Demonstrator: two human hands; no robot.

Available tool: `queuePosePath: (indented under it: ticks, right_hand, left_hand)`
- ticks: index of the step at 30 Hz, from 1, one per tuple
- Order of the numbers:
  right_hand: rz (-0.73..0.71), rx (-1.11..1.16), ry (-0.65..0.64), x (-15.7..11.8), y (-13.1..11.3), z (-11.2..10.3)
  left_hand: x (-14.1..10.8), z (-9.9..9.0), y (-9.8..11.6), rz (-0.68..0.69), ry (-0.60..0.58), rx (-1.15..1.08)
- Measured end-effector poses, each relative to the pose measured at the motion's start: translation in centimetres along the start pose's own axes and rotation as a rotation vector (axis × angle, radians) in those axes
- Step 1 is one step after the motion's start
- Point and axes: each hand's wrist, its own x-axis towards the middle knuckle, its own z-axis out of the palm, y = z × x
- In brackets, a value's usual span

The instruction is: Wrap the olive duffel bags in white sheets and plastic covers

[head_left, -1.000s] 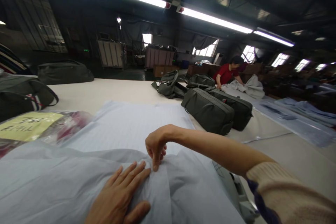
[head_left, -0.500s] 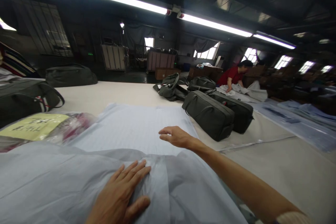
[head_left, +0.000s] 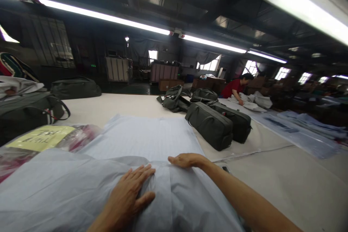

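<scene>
A grey-blue sheet (head_left: 81, 188) covers the near part of the table, with folds across it. My left hand (head_left: 130, 192) lies on this sheet, fingers spread and nothing held. Beyond the sheet's far edge lies a paler, whitish-blue sheet (head_left: 146, 134), flat on the table. At that edge, right of my left hand, my right hand (head_left: 185, 160) touches the cloth with its fingers close together. Its fingertips are partly hidden, and I cannot make out what they hold.
Dark bags (head_left: 210, 125) stand on the cream table (head_left: 272, 166) at the right, others (head_left: 76, 87) at the left. A plastic-wrapped bundle with a yellow label (head_left: 40, 137) lies left. A person in red (head_left: 235, 87) handles grey cloth (head_left: 252, 101) farther right.
My right hand has come down and nearer, from above the pale sheet to the grey-blue sheet's far edge. My left hand stays on the cloth. The view has tilted up a little.
</scene>
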Motion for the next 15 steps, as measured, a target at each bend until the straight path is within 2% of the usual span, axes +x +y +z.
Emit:
queuePosePath:
  ticks: [3,5,7,9,12,14,15]
  right_hand:
    - [0.117,-0.006,0.210,-2.2,2.0,-2.3]
    - [0.103,0.042,0.307,-4.3,2.2,-2.8]
    - [0.013,0.135,0.354,-6.1,1.0,-2.1]
    - [-0.151,0.171,0.292,-7.3,-1.5,-0.3]
    - [-0.380,0.031,0.095,-7.8,-5.4,2.7]
    - [-0.437,-0.038,0.026,-7.7,-6.6,3.6]
    - [-0.422,-0.035,0.033,-7.6,-6.5,3.4]
  left_hand:
    - [0.1,-0.1,0.0,-0.007,0.022,-0.019]
    - [0.0,-0.1,0.0,-0.021,0.015,-0.035]
    - [0.1,0.0,0.0,-0.031,0.004,-0.051]
    - [0.2,-0.1,0.2,-0.040,0.012,-0.060]
    - [0.3,-0.8,0.0,-0.034,0.082,-0.053]
    - [-0.1,-1.8,-1.0,-0.026,0.161,-0.025]
    - [-0.5,-2.4,-1.8,-0.027,0.196,0.007]
